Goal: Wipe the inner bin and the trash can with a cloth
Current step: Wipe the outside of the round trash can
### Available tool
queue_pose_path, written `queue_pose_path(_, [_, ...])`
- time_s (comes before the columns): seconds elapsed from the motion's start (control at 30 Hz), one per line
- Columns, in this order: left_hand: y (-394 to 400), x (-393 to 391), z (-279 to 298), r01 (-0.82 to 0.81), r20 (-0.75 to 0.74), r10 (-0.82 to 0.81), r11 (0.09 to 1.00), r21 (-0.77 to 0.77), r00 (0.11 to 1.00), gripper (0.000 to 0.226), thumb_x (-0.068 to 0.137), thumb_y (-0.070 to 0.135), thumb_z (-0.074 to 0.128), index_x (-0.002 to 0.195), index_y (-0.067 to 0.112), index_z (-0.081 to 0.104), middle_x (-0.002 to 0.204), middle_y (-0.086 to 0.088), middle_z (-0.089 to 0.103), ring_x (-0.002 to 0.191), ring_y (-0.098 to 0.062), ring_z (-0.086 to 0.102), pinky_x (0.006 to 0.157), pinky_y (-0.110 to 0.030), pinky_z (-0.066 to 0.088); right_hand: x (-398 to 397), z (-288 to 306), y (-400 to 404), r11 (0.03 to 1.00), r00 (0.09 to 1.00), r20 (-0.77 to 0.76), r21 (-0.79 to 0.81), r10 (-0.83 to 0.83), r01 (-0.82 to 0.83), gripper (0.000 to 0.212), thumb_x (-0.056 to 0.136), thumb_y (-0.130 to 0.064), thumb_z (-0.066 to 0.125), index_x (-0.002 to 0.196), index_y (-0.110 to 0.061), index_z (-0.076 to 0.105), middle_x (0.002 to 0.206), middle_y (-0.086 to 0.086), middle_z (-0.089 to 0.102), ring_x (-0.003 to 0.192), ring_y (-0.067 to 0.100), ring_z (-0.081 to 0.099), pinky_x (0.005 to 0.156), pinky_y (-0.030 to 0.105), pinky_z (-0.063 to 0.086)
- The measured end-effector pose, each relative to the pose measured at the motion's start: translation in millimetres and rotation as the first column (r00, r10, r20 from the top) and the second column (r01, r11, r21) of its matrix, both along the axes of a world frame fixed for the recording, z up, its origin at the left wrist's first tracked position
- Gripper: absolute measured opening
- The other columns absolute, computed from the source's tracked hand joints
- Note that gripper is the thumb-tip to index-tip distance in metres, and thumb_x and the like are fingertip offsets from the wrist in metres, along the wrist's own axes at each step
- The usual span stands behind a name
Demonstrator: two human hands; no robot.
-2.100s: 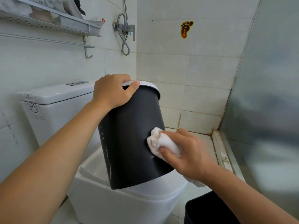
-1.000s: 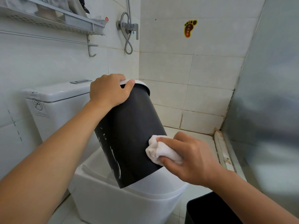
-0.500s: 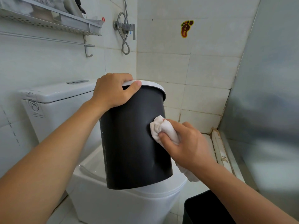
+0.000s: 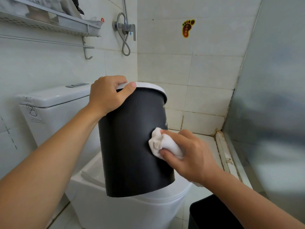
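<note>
I hold a round black bin (image 4: 132,146), matte and smooth, with a white band around its rim, above the closed white toilet (image 4: 132,207). It stands nearly upright, its bottom edge just over the glossy lid. My left hand (image 4: 107,95) reaches forward from a bare, outstretched arm and clamps the rim: the thumb lies across the front of the white band, and the other fingers (image 4: 113,79) curl over the top edge out of sight. My right hand (image 4: 189,156) comes in from the lower right, wrist bent, and squeezes a crumpled white cloth (image 4: 160,143), soft and creased, between thumb and curled fingers. The bunched cloth presses against the bin's right side wall, about halfway down, just left of my fingertips. Below my right forearm sits the corner of a second black bin (image 4: 212,214) on the tiled floor.
</note>
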State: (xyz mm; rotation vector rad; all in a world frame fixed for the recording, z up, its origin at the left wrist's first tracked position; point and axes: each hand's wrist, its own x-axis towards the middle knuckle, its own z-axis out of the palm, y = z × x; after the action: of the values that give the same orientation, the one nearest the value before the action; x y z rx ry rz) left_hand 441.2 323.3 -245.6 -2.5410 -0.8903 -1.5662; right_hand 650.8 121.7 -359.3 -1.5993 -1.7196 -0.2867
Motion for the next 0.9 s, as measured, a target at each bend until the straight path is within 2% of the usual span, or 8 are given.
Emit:
queue_pose_path(0.1, [-1.8, -0.5, 0.0, 0.026, 0.038, -0.025, 0.999, -0.034, 0.999, 0.057, 0.093, 0.054, 0.056, 0.062, 0.008, 0.042, 0.056, -0.002, 0.036, 0.057, -0.022, 0.035, 0.056, -0.033, 0.025, 3.2, 5.8, 7.7, 0.998, 0.991, -0.116, -0.018, -0.067, 0.065, 0.041, 0.086, -0.065, 0.059, 0.126, -0.066, 0.051, 0.084, -0.012, 0.058, 0.076, 0.006, 0.060, 0.069, 0.032, 0.052])
queue_pose_path(0.23, [-2.1, 0.6, -6.7, 0.005, 0.116, -0.003, 1.000, -0.016, 0.993, 0.048, 0.091, 0.053, 0.056, 0.065, 0.013, 0.053, 0.057, -0.001, 0.047, 0.059, -0.027, 0.046, 0.057, -0.032, 0.031, 6.7, 15.6, 12.7, 0.998, 0.977, -0.202, -0.013, -0.062, 0.061, 0.023, 0.088, -0.055, 0.068, 0.109, -0.060, 0.064, 0.079, -0.011, 0.065, 0.085, 0.002, 0.059, 0.071, 0.025, 0.048])
queue_pose_path(0.4, [3.5, 9.6, -15.7, 0.214, 0.299, -0.166, 0.967, -0.136, 0.940, 0.043, 0.092, 0.048, 0.057, 0.066, 0.014, 0.050, 0.059, -0.001, 0.043, 0.062, -0.019, 0.041, 0.061, -0.035, 0.033, 13.7, 29.5, 6.7, 0.993, 0.980, -0.170, 0.046, -0.100, 0.109, 0.035, 0.085, -0.058, 0.070, 0.120, -0.062, 0.065, 0.081, -0.010, 0.062, 0.083, 0.002, 0.060, 0.068, 0.013, 0.042])
queue_pose_path(0.53, [6.1, 16.4, -25.3, 0.341, 0.326, -0.254, 0.907, -0.247, 0.911, 0.055, 0.091, 0.047, 0.057, 0.068, -0.002, 0.044, 0.060, -0.004, 0.032, 0.062, -0.019, 0.033, 0.062, -0.036, 0.027, 20.1, 28.0, -3.0, 0.991, 0.988, -0.112, 0.071, -0.107, 0.115, 0.041, 0.084, -0.062, 0.066, 0.125, -0.062, 0.061, 0.082, -0.012, 0.060, 0.077, 0.004, 0.061, 0.068, 0.024, 0.050])
queue_pose_path(0.67, [-1.6, 16.1, -27.6, 0.392, 0.349, -0.293, 0.884, -0.257, 0.890, 0.053, 0.095, 0.033, 0.059, 0.064, 0.000, 0.032, 0.067, -0.021, 0.023, 0.064, -0.023, 0.024, 0.062, -0.036, 0.019, 18.0, 25.1, -7.2, 0.991, 0.993, -0.060, 0.080, -0.100, 0.105, 0.049, 0.080, -0.067, 0.058, 0.129, -0.063, 0.050, 0.083, -0.013, 0.059, 0.075, 0.007, 0.061, 0.065, 0.023, 0.049])
queue_pose_path(0.77, [-7.3, 11.2, -25.0, 0.353, 0.315, -0.275, 0.908, -0.224, 0.908, 0.045, 0.095, 0.030, 0.056, 0.061, 0.012, 0.032, 0.062, -0.010, 0.024, 0.061, -0.017, 0.025, 0.059, -0.032, 0.020, 12.0, 24.8, -8.9, 0.990, 0.994, -0.018, 0.093, -0.109, 0.110, 0.052, 0.081, -0.066, 0.057, 0.131, -0.062, 0.047, 0.083, -0.011, 0.057, 0.071, 0.011, 0.061, 0.062, 0.028, 0.052])
queue_pose_path(0.83, [-9.7, 5.8, -18.5, 0.261, 0.209, -0.221, 0.948, -0.185, 0.953, 0.042, 0.093, 0.034, 0.050, 0.056, 0.024, 0.031, 0.056, 0.003, 0.025, 0.056, -0.013, 0.027, 0.056, -0.031, 0.023, 7.5, 24.9, -9.9, 0.988, 0.993, 0.008, 0.107, -0.116, 0.114, 0.051, 0.082, -0.065, 0.058, 0.132, -0.057, 0.052, 0.082, -0.010, 0.056, 0.067, 0.013, 0.060, 0.059, 0.035, 0.053])
queue_pose_path(0.9, [-13.4, 5.4, -9.5, 0.163, 0.090, -0.153, 0.980, -0.116, 0.984, 0.042, 0.094, 0.038, 0.046, 0.056, 0.024, 0.033, 0.053, 0.002, 0.031, 0.053, -0.017, 0.032, 0.054, -0.033, 0.028, 1.0, 25.4, -10.3, 0.987, 0.993, 0.032, 0.120, -0.113, 0.108, 0.047, 0.084, -0.063, 0.059, 0.129, -0.053, 0.059, 0.080, -0.009, 0.055, 0.064, 0.014, 0.058, 0.056, 0.037, 0.053])
